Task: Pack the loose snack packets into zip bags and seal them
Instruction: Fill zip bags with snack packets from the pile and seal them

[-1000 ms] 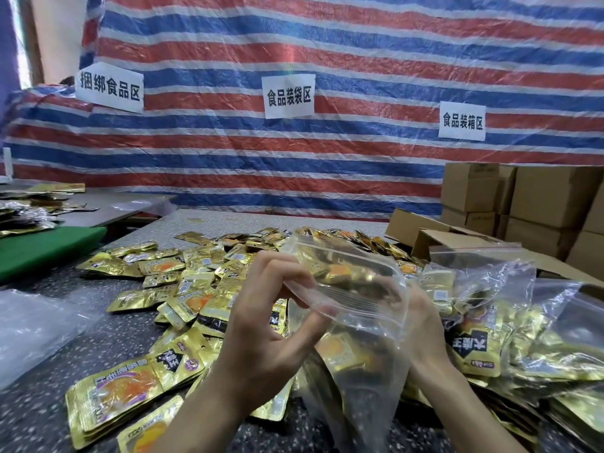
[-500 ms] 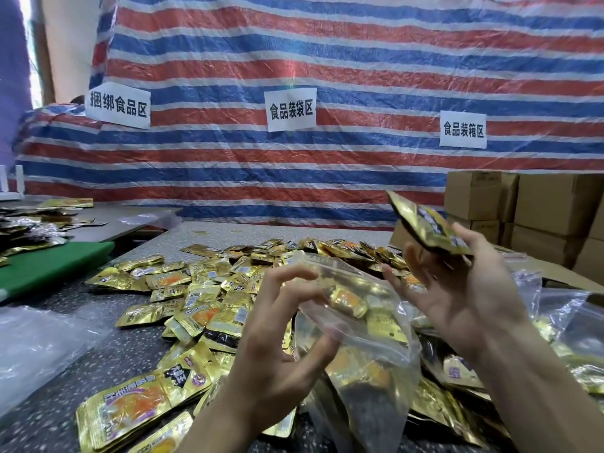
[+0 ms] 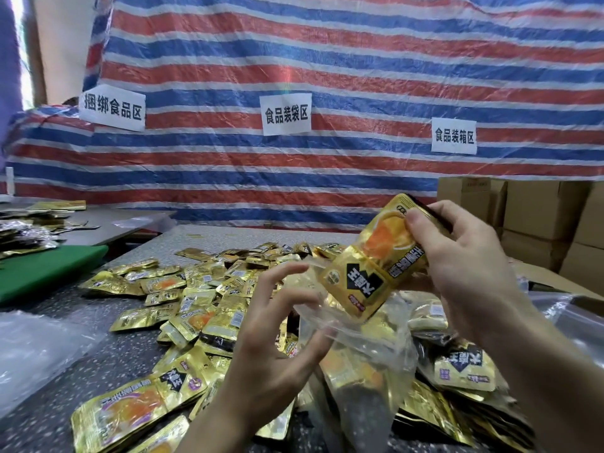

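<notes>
A clear zip bag [image 3: 362, 341] with several gold packets inside hangs open in front of me. My left hand [image 3: 277, 348] pinches the bag's near rim between thumb and fingers. My right hand [image 3: 464, 269] grips a gold snack packet [image 3: 372, 266] with an orange picture and black label, its lower end at the bag's mouth. Many loose gold packets [image 3: 196, 302] lie spread over the speckled grey table [image 3: 98, 351].
Filled clear bags [image 3: 464, 367] lie at the right. Cardboard boxes [image 3: 542, 220] are stacked at the far right. A green mat [image 3: 42, 273] and another table with packets are at the left. A striped tarp with paper signs [image 3: 286, 114] hangs behind.
My right hand went from the bag's side up to the right with a packet, then brought the packet down to the bag's mouth. My left hand kept hold of the rim.
</notes>
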The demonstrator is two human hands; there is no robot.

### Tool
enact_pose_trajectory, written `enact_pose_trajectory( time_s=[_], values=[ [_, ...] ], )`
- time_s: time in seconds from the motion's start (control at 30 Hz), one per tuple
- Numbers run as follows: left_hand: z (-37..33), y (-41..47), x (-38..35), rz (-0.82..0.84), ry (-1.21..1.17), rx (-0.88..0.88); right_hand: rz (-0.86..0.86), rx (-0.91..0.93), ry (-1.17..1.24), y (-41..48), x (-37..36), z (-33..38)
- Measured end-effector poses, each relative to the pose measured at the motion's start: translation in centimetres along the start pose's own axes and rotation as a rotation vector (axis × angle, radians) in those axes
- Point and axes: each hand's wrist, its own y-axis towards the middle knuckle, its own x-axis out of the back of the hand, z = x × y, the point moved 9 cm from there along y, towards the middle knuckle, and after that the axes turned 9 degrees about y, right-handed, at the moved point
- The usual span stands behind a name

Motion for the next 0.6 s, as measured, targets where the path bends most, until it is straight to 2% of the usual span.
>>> enact_pose_trajectory(
  time_s=[0.07,0.13,0.37,0.5,0.6],
  values=[
    [0.0,0.0,0.1,-0.016,-0.015,0.015,0.010,0.159,-0.221,-0.3,0.1,1.3],
    [0.0,0.0,0.2,-0.026,-0.021,0.024,0.059,0.240,-0.378,-0.7,-0.6,2.0],
    [-0.2,0.1,0.8,-0.108,0.035,0.021,0.194,0.101,-0.449,-2.0,-3.0,0.0],
    [-0.3,0.0,1.3,-0.164,0.080,-0.003,0.222,0.119,-0.538,-3.2,-3.7,-0.9],
    [-0.1,-0.1,1.4,-0.174,0.090,0.014,0.287,-0.004,-0.574,-3.6,-3.2,-2.0]
  ],
)
